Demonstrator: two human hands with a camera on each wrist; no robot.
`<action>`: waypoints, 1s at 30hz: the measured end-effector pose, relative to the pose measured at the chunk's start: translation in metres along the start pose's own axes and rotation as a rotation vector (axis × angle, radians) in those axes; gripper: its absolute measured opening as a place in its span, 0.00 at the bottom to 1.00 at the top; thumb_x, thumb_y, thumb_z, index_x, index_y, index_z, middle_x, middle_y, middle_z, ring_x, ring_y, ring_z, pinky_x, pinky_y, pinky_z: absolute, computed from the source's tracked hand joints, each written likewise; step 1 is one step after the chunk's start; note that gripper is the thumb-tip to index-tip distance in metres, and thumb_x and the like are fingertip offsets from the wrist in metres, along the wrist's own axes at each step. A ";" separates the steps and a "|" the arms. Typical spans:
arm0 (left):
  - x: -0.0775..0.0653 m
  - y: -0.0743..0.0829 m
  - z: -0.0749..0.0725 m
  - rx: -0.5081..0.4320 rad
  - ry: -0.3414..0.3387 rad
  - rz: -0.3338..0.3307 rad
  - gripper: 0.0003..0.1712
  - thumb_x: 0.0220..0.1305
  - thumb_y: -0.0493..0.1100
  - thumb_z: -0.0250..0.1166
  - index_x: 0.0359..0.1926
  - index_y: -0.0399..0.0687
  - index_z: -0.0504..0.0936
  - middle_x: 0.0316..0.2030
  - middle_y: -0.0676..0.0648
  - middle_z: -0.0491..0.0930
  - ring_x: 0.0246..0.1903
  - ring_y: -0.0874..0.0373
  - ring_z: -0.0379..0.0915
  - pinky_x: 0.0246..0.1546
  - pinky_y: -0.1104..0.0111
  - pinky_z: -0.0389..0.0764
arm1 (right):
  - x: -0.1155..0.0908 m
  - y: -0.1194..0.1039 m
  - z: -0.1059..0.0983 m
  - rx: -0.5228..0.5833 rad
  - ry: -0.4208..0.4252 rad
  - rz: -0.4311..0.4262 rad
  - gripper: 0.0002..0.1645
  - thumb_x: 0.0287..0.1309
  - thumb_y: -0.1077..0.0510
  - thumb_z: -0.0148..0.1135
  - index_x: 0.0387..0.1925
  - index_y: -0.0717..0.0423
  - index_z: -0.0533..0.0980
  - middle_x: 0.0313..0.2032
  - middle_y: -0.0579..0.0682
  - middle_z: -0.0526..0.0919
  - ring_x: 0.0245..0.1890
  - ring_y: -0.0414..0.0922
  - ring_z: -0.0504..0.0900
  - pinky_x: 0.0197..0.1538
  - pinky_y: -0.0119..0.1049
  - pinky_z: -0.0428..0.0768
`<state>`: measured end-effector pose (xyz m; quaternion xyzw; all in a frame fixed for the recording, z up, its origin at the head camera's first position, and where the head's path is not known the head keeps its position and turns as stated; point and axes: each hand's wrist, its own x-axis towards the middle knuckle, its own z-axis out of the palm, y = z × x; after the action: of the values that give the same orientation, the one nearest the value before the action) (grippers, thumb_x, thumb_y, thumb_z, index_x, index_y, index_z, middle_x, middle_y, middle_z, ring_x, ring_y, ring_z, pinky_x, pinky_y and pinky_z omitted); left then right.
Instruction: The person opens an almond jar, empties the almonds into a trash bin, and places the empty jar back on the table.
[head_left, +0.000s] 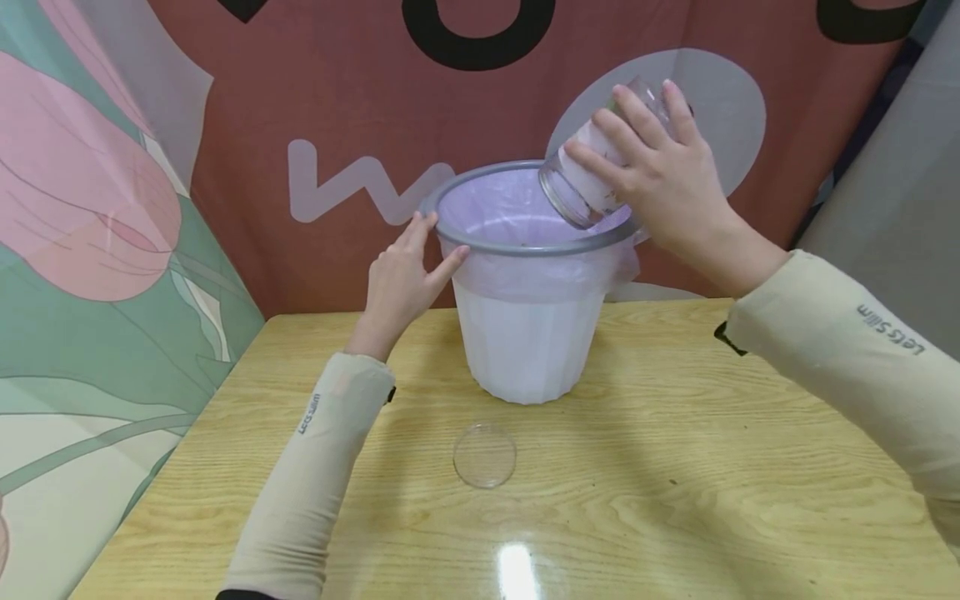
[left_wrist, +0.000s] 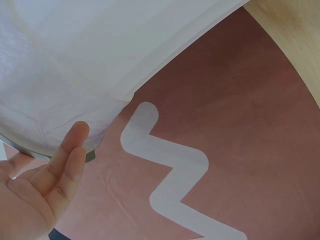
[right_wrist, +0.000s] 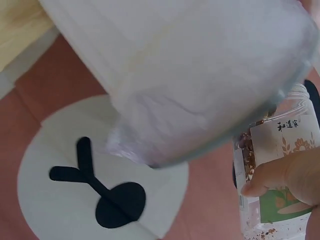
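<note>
My right hand (head_left: 667, 179) grips a clear plastic jar (head_left: 596, 171) with a printed paper label and holds it tilted, mouth end down, over the right side of a bin. Reddish-brown bits (right_wrist: 248, 155) show through the jar's wall in the right wrist view. The white bin (head_left: 528, 342) has a grey rim (head_left: 540, 248) and a thin lilac liner bag (head_left: 487, 204) folded over it. At the rim's left side rests my left hand (head_left: 401, 279), thumb and fingers spread and fairly straight. In the left wrist view its fingers (left_wrist: 67, 150) lie against the bagged outer wall.
A clear round lid (head_left: 484, 455) lies flat on the wood-grain table (head_left: 675, 433), in front of the bin. Behind the table hangs a reddish-brown printed cloth (head_left: 337, 92), with a floral cloth (head_left: 82, 167) at the left.
</note>
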<state>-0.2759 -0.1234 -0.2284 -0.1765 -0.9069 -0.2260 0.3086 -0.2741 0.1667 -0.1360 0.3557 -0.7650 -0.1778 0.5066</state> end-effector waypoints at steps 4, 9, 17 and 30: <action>0.000 0.000 0.000 0.005 -0.011 -0.006 0.39 0.59 0.63 0.52 0.63 0.43 0.63 0.61 0.39 0.60 0.34 0.40 0.75 0.14 0.65 0.62 | 0.006 0.009 -0.009 0.019 0.040 0.061 0.36 0.50 0.76 0.49 0.59 0.46 0.64 0.56 0.59 0.62 0.63 0.54 0.53 0.62 0.52 0.43; 0.000 0.000 -0.001 0.017 -0.004 -0.006 0.40 0.58 0.65 0.51 0.63 0.44 0.63 0.61 0.39 0.61 0.33 0.40 0.75 0.14 0.65 0.63 | 0.004 0.003 -0.001 0.037 0.068 0.070 0.35 0.47 0.76 0.52 0.56 0.46 0.66 0.54 0.58 0.65 0.61 0.53 0.57 0.61 0.52 0.47; 0.000 -0.002 -0.003 0.019 0.002 0.001 0.40 0.58 0.65 0.52 0.63 0.43 0.63 0.61 0.38 0.61 0.22 0.43 0.73 0.13 0.66 0.61 | 0.000 -0.001 0.007 0.051 0.002 0.055 0.40 0.39 0.79 0.56 0.55 0.46 0.66 0.54 0.59 0.65 0.61 0.54 0.55 0.62 0.51 0.46; 0.000 -0.001 0.000 0.013 -0.013 -0.002 0.39 0.59 0.64 0.52 0.63 0.43 0.63 0.61 0.38 0.60 0.32 0.40 0.75 0.13 0.65 0.62 | 0.002 0.009 -0.007 0.026 0.057 0.044 0.34 0.52 0.74 0.51 0.58 0.46 0.64 0.54 0.60 0.63 0.62 0.55 0.55 0.62 0.53 0.45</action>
<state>-0.2756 -0.1242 -0.2286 -0.1750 -0.9106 -0.2195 0.3034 -0.2717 0.1725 -0.1259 0.3503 -0.7601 -0.1463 0.5274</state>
